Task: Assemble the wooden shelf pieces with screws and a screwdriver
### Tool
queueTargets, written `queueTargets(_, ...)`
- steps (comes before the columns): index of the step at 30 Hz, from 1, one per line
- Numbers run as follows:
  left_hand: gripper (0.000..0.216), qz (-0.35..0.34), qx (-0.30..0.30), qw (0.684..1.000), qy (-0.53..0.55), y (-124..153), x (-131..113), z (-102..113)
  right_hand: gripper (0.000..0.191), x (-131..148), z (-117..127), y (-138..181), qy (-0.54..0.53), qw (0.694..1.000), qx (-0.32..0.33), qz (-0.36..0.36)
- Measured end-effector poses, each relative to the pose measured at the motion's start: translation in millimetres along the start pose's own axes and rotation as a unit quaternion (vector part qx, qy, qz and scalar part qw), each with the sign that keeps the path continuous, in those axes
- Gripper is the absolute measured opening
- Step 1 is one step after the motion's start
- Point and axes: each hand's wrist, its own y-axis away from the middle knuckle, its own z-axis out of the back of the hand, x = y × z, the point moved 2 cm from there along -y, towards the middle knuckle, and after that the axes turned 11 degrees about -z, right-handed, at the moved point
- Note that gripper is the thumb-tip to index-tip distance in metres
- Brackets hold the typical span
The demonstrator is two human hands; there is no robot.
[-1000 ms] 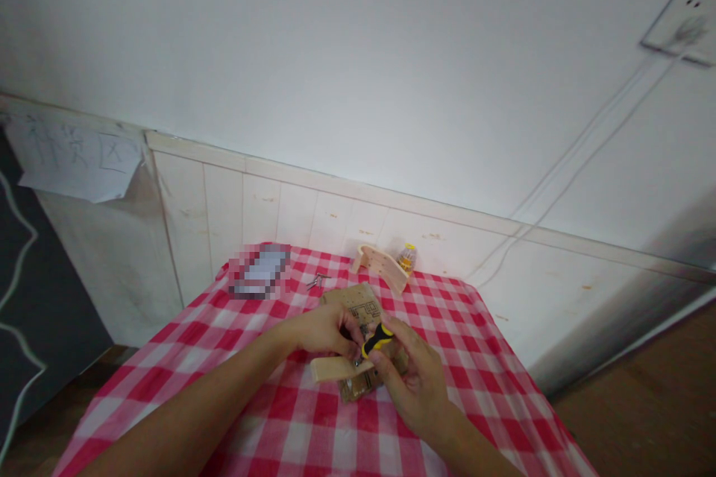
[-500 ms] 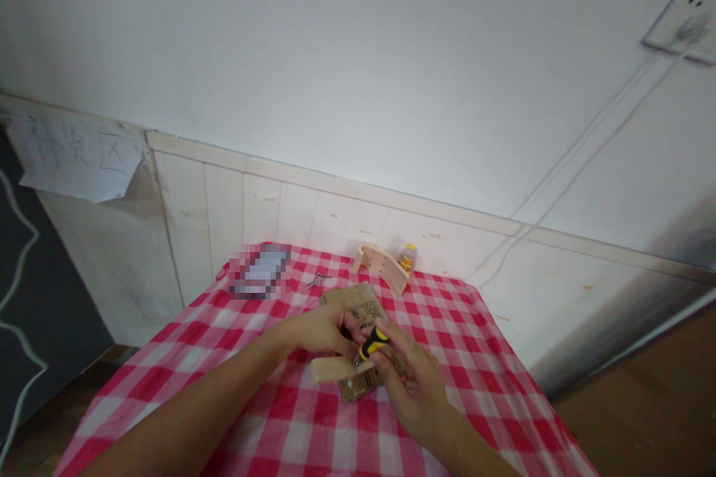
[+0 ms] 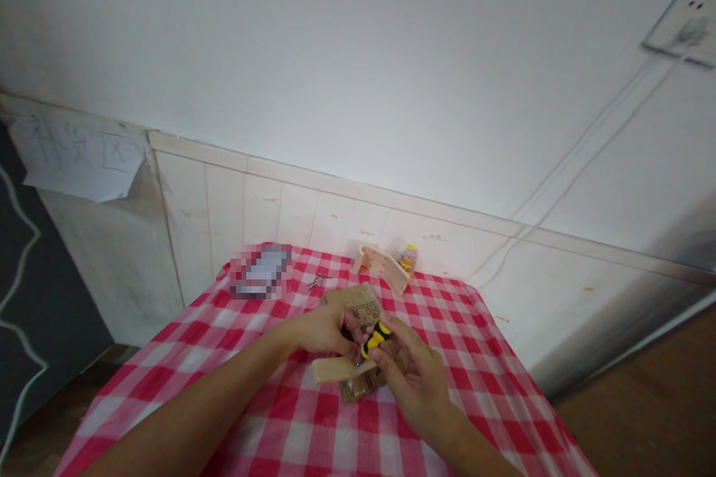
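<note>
My right hand point(image 3: 415, 378) is closed round a small screwdriver with a yellow and black handle point(image 3: 376, 339), its tip pointing down at a light wooden piece point(image 3: 333, 369). My left hand point(image 3: 323, 329) pinches at the same spot, fingers closed on the wooden piece beside the tip. The wooden piece rests on a brown cardboard sheet point(image 3: 358, 305) lying on the red and white checked tablecloth point(image 3: 291, 425).
Farther back on the table lie a curved wooden part point(image 3: 382, 266), a small yellow-capped jar point(image 3: 407, 258), a few metal screws point(image 3: 318, 282) and a blurred flat object point(image 3: 260, 270). A white panelled wall stands right behind. Cables run to a wall socket point(image 3: 687, 26).
My right hand has shifted slightly with the screwdriver, the handle turning a little. My left hand and the wooden piece stay where they were.
</note>
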Motion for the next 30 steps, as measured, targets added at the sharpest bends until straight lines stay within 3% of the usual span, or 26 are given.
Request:
queueTargets(11, 0.020, 0.016, -0.017, 1.000, 0.003, -0.1, 2.6, 0.2, 0.036, -4.7, 0.2, 0.2, 0.005, 0.999, -0.011, -0.031)
queueTargets(30, 0.016, 0.008, -0.009, 1.000, 0.010, -1.2, 5.5, 1.1, 0.046, -6.4, -0.3, 3.3, 0.006, 1.000, -0.008, -0.006)
